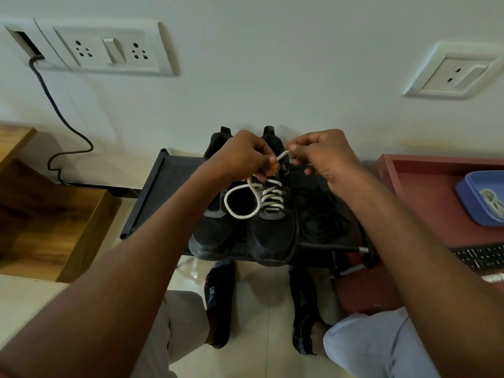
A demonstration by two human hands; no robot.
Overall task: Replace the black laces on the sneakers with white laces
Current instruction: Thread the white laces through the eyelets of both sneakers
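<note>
A person is wearing light grey trousers (381, 347) and dark ankle socks; the left sock (219, 298) and the right sock (302, 306) are both showing pale lettering across the top, the right one also carrying striped ribbing at the cuff. Both forearms are showing bare, without sleeves.

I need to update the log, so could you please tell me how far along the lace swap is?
Done: the right-hand black sneaker wears crisscrossed white lace, and removed black laces lie beside it. In hand: left hand and right hand pinch that lace's ends. Left: the left-hand black sneaker shows no lace; another white lace waits in the blue plastic tub.
</note>
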